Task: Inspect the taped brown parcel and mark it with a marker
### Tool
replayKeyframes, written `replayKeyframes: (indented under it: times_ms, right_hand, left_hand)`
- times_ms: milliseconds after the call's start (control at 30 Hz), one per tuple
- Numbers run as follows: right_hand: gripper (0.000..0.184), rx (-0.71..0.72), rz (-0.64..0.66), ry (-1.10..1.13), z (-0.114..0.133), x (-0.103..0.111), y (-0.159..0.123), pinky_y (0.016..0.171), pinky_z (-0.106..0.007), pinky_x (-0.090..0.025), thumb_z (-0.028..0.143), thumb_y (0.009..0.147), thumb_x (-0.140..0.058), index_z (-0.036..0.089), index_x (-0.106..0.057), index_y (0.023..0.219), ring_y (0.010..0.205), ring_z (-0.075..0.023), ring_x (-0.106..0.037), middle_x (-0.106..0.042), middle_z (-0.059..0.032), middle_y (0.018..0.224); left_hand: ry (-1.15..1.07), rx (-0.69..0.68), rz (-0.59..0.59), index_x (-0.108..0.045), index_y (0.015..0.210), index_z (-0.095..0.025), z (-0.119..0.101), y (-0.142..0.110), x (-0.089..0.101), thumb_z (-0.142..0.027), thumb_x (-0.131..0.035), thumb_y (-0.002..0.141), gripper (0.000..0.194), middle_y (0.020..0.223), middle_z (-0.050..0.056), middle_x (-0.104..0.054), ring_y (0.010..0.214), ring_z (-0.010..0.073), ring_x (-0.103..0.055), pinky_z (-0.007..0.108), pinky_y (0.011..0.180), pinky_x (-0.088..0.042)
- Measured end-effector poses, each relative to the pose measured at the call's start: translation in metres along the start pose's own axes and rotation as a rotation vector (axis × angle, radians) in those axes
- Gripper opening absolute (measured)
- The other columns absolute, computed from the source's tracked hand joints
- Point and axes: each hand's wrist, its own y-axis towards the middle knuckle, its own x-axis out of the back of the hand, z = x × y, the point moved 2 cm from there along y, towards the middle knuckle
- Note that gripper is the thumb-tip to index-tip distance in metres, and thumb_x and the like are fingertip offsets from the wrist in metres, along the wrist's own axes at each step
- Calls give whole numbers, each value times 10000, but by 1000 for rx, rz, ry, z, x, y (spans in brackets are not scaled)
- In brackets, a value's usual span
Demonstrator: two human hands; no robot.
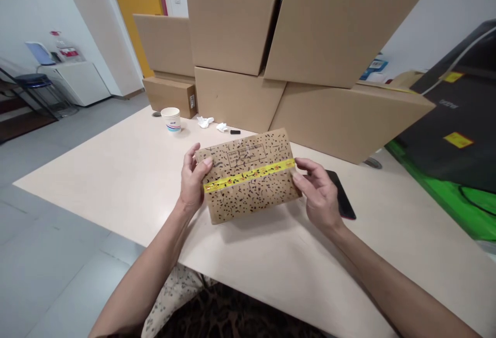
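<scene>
Between my two hands is a brown cardboard box [248, 198], tilted above the table. Its face carries many dark specks, a printed text frame and a strip of yellow tape [250, 173] running from side to side. My left hand [194, 180] grips the box's left edge, thumb on the face. On the opposite edge, my right hand [320, 190] pinches the box near the tape's end. The fingertips behind the box are hidden. A dark flat device [343, 198], perhaps a phone or tablet, lies partly behind my right hand.
Large cardboard boxes [240, 95] are stacked along the table's far side. In front of them stand a paper cup [171, 120], crumpled tissues [205, 121] and a small black object [235, 132]. The pale table's [116, 167] left edge borders the tiled floor.
</scene>
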Motion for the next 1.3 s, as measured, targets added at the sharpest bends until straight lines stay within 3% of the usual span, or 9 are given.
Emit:
replayKeyframes:
  times_ms: [167, 400, 533, 633, 733, 833, 933, 1067, 1300]
  right_hand:
    - [429, -172, 176, 173, 0, -4, 0, 966, -410, -557, 562, 901, -745, 289, -720, 1232, 1123, -260, -699, -749, -73, 1258]
    - [426, -274, 175, 240, -6, -6, 9, 890, -367, -579, 557, 793, -831, 272, -750, 1099, 1015, -240, -734, -794, -51, 1120]
    - [423, -312, 228, 118, -17, 4, 24, 860, -401, -586, 634, 800, -774, 245, -751, 964, 941, -258, -741, -798, -71, 1032]
    - [433, -180, 203, -140, -24, 26, 35, 843, -421, -579, 648, 878, -670, 245, -753, 1012, 954, -277, -731, -789, -95, 1079]
    - [360, 50, 241, -549, -30, 53, 41, 869, -440, -562, 531, 970, -568, 238, -745, 1080, 997, -302, -719, -773, -126, 1143]
    - [330, 209, 374, -953, -39, 75, 40, 873, -439, -546, 352, 1019, -463, 197, -737, 1120, 1060, -327, -700, -754, -174, 1175]
    - [323, 314, 607, -1212, -49, 82, 33, 814, -403, -519, 181, 1000, -437, 177, -731, 1132, 1002, -311, -684, -736, -186, 1131]
    - [275, 364, 842, -1316, -50, 78, 27, 806, -382, -482, 108, 982, -480, 166, -727, 1089, 943, -291, -658, -706, -172, 1058]
    - [230, 403, 1029, -1291, -44, 73, 39, 881, -371, -493, 13, 907, -527, 139, -708, 970, 1007, -288, -671, -708, -185, 1100]
  left_hand:
    - [-89, 106, 89, -575, 1224, -218, -2, -2, -8, -508, -831, 778, 591, 1217, 107, -730, 1194, 337, -711, 481, 1016, -596]
    - [-76, 232, 164, -540, 1323, -220, 5, 1, -8, -507, -913, 715, 769, 1333, 132, -724, 1242, 361, -701, 516, 1081, -557]
    - [-76, 303, 143, -526, 1378, -217, 14, 2, -6, -501, -905, 737, 797, 1286, 130, -752, 1212, 342, -722, 520, 1105, -536]
    - [-92, 338, 125, -552, 1367, -197, 21, 5, -6, -513, -891, 747, 774, 1240, 133, -770, 1171, 329, -744, 518, 1100, -536]
    - [-109, 347, 120, -582, 1348, -184, 24, 7, -5, -511, -898, 734, 763, 1201, 136, -784, 1128, 321, -763, 508, 1084, -545]
    - [-134, 347, 106, -594, 1346, -181, 26, 7, -6, -490, -909, 725, 761, 1178, 133, -795, 1104, 315, -775, 497, 1070, -557]
    - [-161, 350, 101, -617, 1329, -171, 26, 5, -9, -480, -900, 743, 721, 1157, 136, -807, 1101, 323, -781, 489, 1058, -573]
    - [-188, 364, 116, -635, 1321, -159, 25, 3, -14, -482, -870, 775, 677, 1138, 140, -819, 1098, 335, -788, 483, 1040, -597]
    - [-130, 388, 107, -664, 1291, -134, 18, -3, -22, -499, -772, 848, 584, 1132, 153, -827, 1108, 354, -790, 482, 1029, -615]
